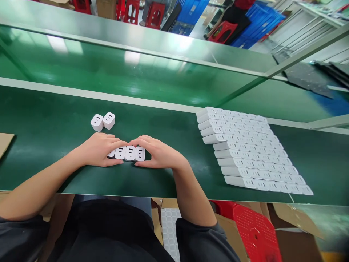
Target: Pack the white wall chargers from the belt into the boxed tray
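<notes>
A short row of several white chargers [130,153], port faces up, stands on the green table [160,182] before me. My left hand [102,150] wraps round the row's left end, partly covering the charger there. At the other end, my right hand [154,152] grips with its thumb on the near side and its fingers on the far side. Both hands press on the same row. Just beyond my left hand stand two more white chargers, one at left [97,122] and one at right [109,120], side by side and slightly turned.
To the right, a large block of white chargers [253,153] stands in tight rows. A cardboard piece [4,142] lies at the left edge. Behind the table runs a pale rail [109,96]. Below its front edge are a red stool [256,233] and open cardboard boxes [297,236].
</notes>
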The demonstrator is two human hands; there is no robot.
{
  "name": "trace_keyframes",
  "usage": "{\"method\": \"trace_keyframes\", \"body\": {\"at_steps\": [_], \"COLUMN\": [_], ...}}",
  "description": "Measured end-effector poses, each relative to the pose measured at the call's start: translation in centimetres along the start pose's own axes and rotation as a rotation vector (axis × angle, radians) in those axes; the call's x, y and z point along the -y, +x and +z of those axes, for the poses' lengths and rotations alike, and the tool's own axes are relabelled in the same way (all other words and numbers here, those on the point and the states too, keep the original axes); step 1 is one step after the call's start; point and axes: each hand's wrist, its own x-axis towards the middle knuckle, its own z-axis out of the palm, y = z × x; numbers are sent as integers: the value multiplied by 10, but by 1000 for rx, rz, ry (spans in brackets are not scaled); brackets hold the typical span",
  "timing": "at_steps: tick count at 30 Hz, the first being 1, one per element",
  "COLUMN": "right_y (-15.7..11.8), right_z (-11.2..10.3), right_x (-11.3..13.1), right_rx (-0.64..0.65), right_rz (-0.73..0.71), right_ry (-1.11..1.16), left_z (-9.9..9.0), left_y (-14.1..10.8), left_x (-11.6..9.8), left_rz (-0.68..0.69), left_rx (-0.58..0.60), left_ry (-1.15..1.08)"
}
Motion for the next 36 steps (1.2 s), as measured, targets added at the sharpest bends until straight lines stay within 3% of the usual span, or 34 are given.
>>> {"method": "trace_keyframes", "body": {"at_steps": [18, 20, 22, 25, 30, 36], "right_y": [-7, -7, -6, -4, -2, 0], "right_z": [-6, -7, -7, -7, -5, -3], "right_x": [2, 2, 2, 2, -2, -7], "right_rx": [-28, -62, -87, -77, -63, -43], "right_rz": [13, 15, 12, 10, 63, 100], "right_ry": [9, 0, -4, -4, -6, 14], "left_z": [-5, -11, -17, -16, 2, 4], "left_y": [2, 2, 2, 2, 3, 1], "left_x": [-10, -5, 6, 29, 56, 56], "left_rz": [-52, -58, -126, -271, -274, -378], "left_rx": [11, -59, -214, -407, -313, -321], "left_ry": [-126, -196, -212, -95, -71, -114]}}
